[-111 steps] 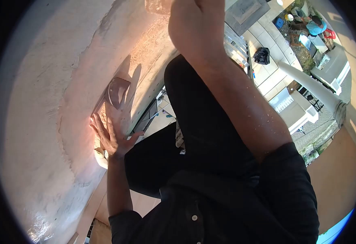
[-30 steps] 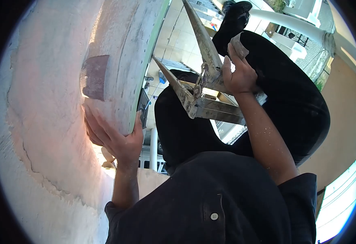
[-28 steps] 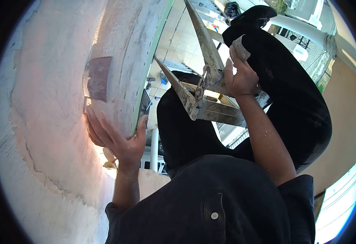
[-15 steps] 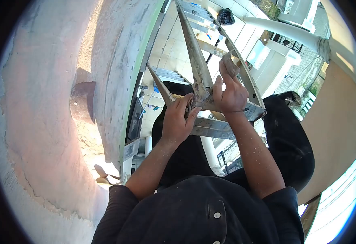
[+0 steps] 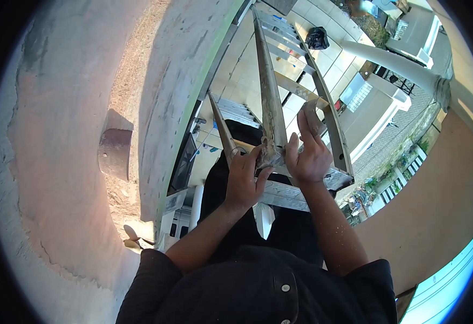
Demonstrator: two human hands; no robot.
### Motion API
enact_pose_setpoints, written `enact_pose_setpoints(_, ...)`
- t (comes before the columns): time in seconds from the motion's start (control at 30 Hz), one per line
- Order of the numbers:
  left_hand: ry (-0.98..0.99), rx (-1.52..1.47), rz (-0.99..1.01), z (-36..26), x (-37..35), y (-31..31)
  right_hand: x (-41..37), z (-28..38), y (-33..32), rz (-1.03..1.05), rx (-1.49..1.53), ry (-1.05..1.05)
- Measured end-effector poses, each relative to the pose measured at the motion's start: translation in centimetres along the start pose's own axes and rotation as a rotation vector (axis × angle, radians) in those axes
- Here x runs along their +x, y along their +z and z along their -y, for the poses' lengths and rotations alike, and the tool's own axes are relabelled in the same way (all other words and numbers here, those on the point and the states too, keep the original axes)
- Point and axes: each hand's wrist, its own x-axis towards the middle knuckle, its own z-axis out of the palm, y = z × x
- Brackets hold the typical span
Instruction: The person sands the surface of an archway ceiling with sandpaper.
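Below me stands a dusty metal stepladder [image 5: 270,100], its rails running away toward the tiled floor. My left hand [image 5: 243,181] is closed around the ladder's top, near the middle rail, with thumb and fingers curled on the metal. My right hand [image 5: 310,159] leans on the ladder's top to the right of that rail, thumb apart. Its fingers hold a thin curved brown plate [image 5: 315,116] that bends over near the fingertips; part of it is hidden by the fingers. White specks dot my right forearm.
A similar curved plate [image 5: 116,154] lies on the rough sandy strip [image 5: 126,81] beside the plastered wall [image 5: 63,151] at left. A black bag [image 5: 317,38] sits on the floor tiles [image 5: 231,65] far below. A white column [image 5: 395,62] crosses at upper right.
My right leg, bent out to the right before, has come in below my body. The view has shifted, with ladder and hands slightly lower in it. Both hands keep their places on the ladder.
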Motion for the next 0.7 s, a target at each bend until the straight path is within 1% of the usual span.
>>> enact_pose_setpoints(0.07, -0.001, -0.006, -0.004, 0.1, 0.0, 0.0, 0.1, 0.0, -0.3, -0.003, 0.004, -0.018)
enact_pose_setpoints(0.13, -0.012, 0.003, -0.015, -0.2, 0.1, 0.0, 0.1, 0.2, -0.4, 0.04, -0.04, -0.02)
enact_pose_setpoints(0.17, -0.019, 0.006, -0.003, -0.2, 0.1, 0.0, 0.3, -0.1, 0.1, -0.045, -0.003, -0.078)
enact_pose_setpoints(0.2, -0.028, 0.011, 0.01, -0.2, -0.1, -0.1, 0.2, -0.3, 0.1, -0.04, -0.029, -0.098)
enact_pose_setpoints(0.27, -0.008, 0.005, -0.012, 0.2, -0.2, 0.2, 0.0, -0.1, 0.0, 0.028, 0.004, -0.025)
enact_pose_setpoints(0.33, 0.004, -0.007, -0.029, 0.4, -0.4, 0.3, -0.1, -0.2, 0.4, -0.007, 0.025, -0.038)
enact_pose_setpoints(0.4, -0.016, 0.002, 0.009, 0.4, -0.4, 0.3, 0.0, -0.1, 0.3, 0.0, -0.041, -0.038)
enact_pose_setpoints(0.43, -0.023, 0.004, 0.012, 0.3, -0.4, 0.3, 0.0, -0.1, 0.4, -0.032, -0.037, -0.064)
enact_pose_setpoints(0.5, -0.042, 0.01, 0.051, 0.2, -0.3, -0.1, -0.3, -0.2, 0.4, -0.024, -0.012, -0.048)
enact_pose_setpoints(0.67, -0.034, -0.003, 0.017, 0.5, -0.3, 0.2, -0.4, -0.5, 0.7, -0.026, 0.002, -0.088)
enact_pose_setpoints(0.7, -0.021, -0.005, 0.016, 0.5, -0.3, 0.1, -0.4, -0.9, 1.1, -0.066, 0.025, -0.123)
